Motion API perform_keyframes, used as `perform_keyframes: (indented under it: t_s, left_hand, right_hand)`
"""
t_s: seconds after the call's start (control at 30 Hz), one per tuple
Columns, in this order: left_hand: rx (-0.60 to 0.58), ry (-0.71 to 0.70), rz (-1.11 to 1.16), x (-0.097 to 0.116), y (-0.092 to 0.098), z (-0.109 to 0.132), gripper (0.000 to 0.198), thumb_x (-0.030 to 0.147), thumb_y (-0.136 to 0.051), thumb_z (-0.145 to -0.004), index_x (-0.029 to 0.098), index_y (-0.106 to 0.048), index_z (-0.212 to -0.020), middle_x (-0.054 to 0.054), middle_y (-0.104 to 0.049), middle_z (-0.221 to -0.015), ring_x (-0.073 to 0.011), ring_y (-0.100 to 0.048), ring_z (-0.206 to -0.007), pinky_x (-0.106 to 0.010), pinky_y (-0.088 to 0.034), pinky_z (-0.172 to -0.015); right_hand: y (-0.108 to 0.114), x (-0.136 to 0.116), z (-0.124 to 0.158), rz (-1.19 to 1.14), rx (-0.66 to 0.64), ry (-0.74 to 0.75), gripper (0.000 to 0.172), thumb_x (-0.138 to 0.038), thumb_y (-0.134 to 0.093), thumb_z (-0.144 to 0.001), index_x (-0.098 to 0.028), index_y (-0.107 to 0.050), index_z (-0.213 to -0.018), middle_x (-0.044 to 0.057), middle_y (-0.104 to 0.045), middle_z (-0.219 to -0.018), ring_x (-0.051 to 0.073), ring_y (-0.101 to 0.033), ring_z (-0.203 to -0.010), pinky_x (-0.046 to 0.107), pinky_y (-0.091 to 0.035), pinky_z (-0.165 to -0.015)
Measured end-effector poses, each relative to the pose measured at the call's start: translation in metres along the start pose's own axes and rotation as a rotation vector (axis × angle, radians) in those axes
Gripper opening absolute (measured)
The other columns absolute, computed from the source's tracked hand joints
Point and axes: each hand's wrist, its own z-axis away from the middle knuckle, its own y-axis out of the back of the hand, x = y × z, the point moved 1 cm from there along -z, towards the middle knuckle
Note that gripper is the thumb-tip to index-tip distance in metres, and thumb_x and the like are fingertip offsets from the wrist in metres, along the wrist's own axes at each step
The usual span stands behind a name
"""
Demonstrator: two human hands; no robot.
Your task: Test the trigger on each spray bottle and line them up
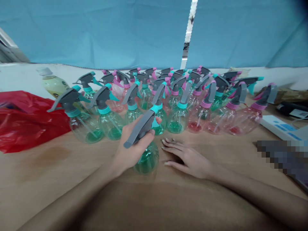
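My left hand (133,147) is wrapped round the neck of a green spray bottle (147,158) with a grey and teal spray head, near the middle of the table. To its right, my right hand (186,157) rests on the table with its fingers spread and nothing in them. Just behind stand several more spray bottles in rows. Those at the front left and middle, such as one green bottle (176,121), have teal collars. At the front right, pink bottles (218,120) have pink collars.
A red plastic bag (31,120) lies on the wooden table (79,170) at the left, near a capped bottle (54,84) of pale liquid. At the right are a white and blue box (280,126), a black object (292,109) and a dark, pixelated item (286,160). Blue cloth hangs behind.
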Motion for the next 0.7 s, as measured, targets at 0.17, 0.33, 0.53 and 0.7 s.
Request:
perform_keyframes:
  t_s: [0.17, 0.33, 0.53, 0.7]
  left_hand:
    - [-0.002, 0.003, 0.016, -0.0021, -0.0007, -0.0001, 0.025, 0.027, -0.049, -0.085, 0.028, -0.06, -0.108, 0.004, -0.056, -0.061, -0.0168, -0.055, -0.055, -0.029, -0.038, -0.052]
    - [-0.001, 0.001, 0.011, -0.0025, -0.0001, -0.0006, 0.023, 0.027, -0.05, -0.084, 0.028, -0.062, -0.103, 0.003, -0.059, -0.063, -0.0173, -0.056, -0.058, -0.029, -0.04, -0.054]
    - [0.0, 0.0, 0.027, -0.0036, -0.0012, -0.0003, 0.026, 0.026, -0.049, -0.086, 0.029, -0.06, -0.109, 0.005, -0.056, -0.061, -0.0155, -0.053, -0.054, -0.029, -0.037, -0.053]
    - [-0.008, -0.013, 0.044, -0.001, -0.0015, -0.0003, 0.026, 0.024, -0.049, -0.084, 0.029, -0.061, -0.107, 0.004, -0.055, -0.062, -0.0153, -0.051, -0.053, -0.029, -0.036, -0.052]
  right_hand:
    - [-0.0008, 0.0009, 0.0005, 0.002, 0.0, 0.003, 0.057, -0.049, -0.046, -0.091, -0.02, -0.04, -0.139, 0.008, -0.04, -0.145, 0.024, -0.032, -0.136, 0.047, -0.031, -0.111]
    - [-0.0006, 0.0007, 0.0006, -0.014, 0.01, 0.002, 0.057, -0.049, -0.047, -0.09, -0.021, -0.039, -0.139, 0.008, -0.041, -0.144, 0.025, -0.032, -0.135, 0.048, -0.031, -0.11]
    - [-0.0004, 0.0003, 0.0003, 0.012, -0.009, -0.003, 0.059, -0.051, -0.045, -0.091, -0.019, -0.039, -0.139, 0.009, -0.041, -0.145, 0.024, -0.031, -0.136, 0.046, -0.03, -0.111]
    - [0.0001, -0.0001, 0.0001, 0.004, -0.002, 0.001, 0.057, -0.05, -0.045, -0.091, -0.02, -0.041, -0.139, 0.008, -0.041, -0.144, 0.024, -0.031, -0.136, 0.048, -0.031, -0.111]
